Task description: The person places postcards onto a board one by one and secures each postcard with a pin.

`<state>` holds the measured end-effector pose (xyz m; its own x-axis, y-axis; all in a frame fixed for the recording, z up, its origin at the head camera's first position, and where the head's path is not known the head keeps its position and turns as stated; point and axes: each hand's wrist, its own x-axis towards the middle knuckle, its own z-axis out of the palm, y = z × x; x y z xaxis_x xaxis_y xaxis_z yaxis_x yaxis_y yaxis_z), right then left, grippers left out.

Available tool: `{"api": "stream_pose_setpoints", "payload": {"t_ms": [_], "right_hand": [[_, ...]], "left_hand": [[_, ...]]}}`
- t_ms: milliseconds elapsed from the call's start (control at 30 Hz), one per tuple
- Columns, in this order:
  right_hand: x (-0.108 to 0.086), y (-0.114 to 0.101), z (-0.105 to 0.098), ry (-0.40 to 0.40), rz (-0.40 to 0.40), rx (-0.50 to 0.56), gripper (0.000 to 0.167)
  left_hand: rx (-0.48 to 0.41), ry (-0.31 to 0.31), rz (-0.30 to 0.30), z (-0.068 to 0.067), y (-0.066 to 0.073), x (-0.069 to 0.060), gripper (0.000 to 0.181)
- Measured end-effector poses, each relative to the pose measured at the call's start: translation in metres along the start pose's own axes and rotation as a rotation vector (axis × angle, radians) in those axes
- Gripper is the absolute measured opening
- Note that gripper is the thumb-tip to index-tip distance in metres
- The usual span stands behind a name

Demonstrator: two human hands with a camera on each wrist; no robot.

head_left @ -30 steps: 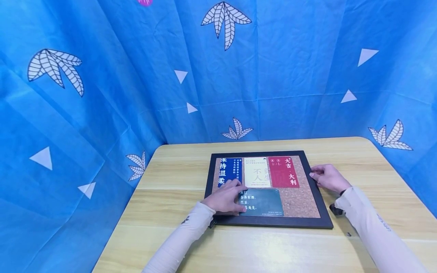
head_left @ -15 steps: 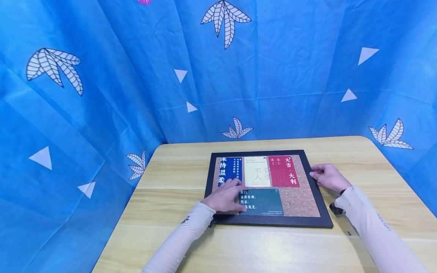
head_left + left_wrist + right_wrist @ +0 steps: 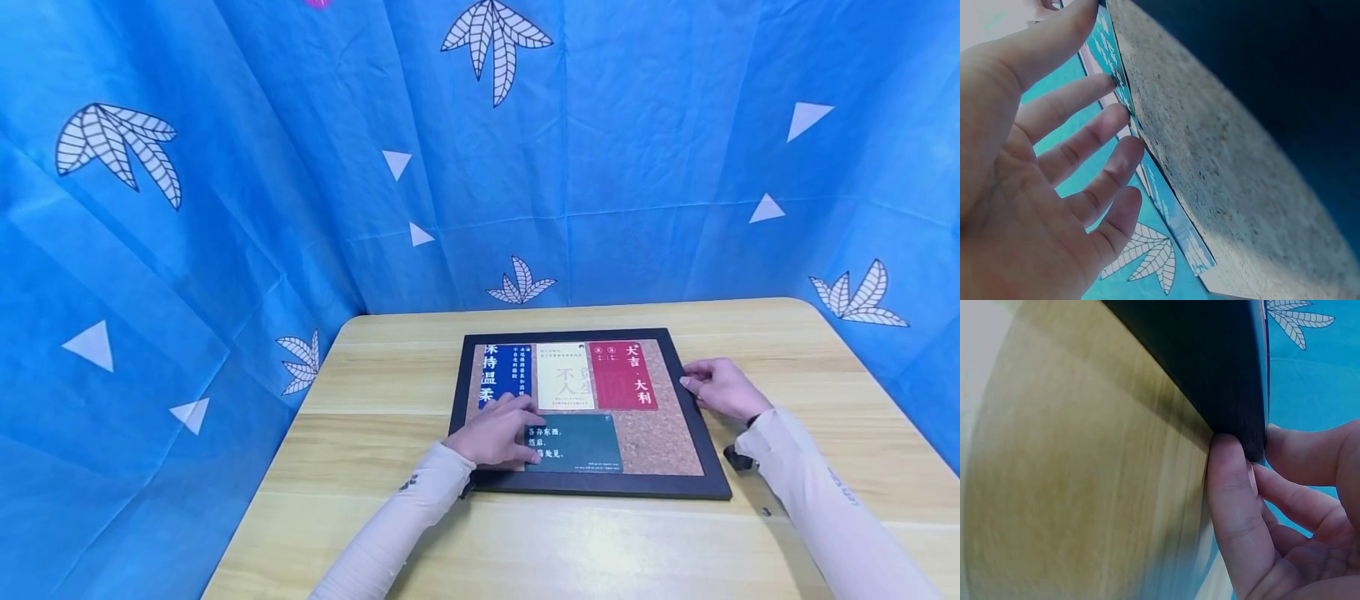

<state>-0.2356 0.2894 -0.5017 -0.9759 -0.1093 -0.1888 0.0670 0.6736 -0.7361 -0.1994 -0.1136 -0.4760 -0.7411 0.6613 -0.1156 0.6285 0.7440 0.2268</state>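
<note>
A black-framed cork board [image 3: 600, 487] lies flat on the table. Along its back row sit a blue card [image 3: 504, 367], a cream card [image 3: 566, 379] and a red card [image 3: 622, 379], with a green card [image 3: 581, 446] in front of them. My left hand [image 3: 495, 432] reaches over the left side, its thumb and fingertips touching the green card and the area around it. The left wrist view has that hand's fingers [image 3: 1075, 153] spread and nearly straight. With thumb and forefinger, my right hand [image 3: 722, 390] pinches the frame's right edge; the right wrist view shows the fingertips [image 3: 1227, 447] at its side.
A light wooden table [image 3: 360, 467] carries the board. Blue patterned curtain [image 3: 637, 167] hangs behind and on both sides. A tiny dark object [image 3: 766, 512] lies on the table near the right forearm. Bare cork [image 3: 663, 446] shows at the board's front right.
The left fingers have shifted slightly over the green card and cover its top line of writing. My right hand and the board have stayed in place.
</note>
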Motion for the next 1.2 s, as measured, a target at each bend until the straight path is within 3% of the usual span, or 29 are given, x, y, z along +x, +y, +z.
{"api": "stream_pose_setpoints", "payload": {"t_ms": [533,1200], "right_hand": [[-0.0011,-0.0003,-0.0003,-0.002,0.001,-0.008,0.048],[0.0012,0.0021,0.0004,-0.003,0.003,-0.005,0.048]], "left_hand": [[0.033,0.037,-0.024,0.001,0.0013,-0.0048,0.055],[0.081,0.055,-0.009,0.0028,0.001,-0.0063,0.053]]}}
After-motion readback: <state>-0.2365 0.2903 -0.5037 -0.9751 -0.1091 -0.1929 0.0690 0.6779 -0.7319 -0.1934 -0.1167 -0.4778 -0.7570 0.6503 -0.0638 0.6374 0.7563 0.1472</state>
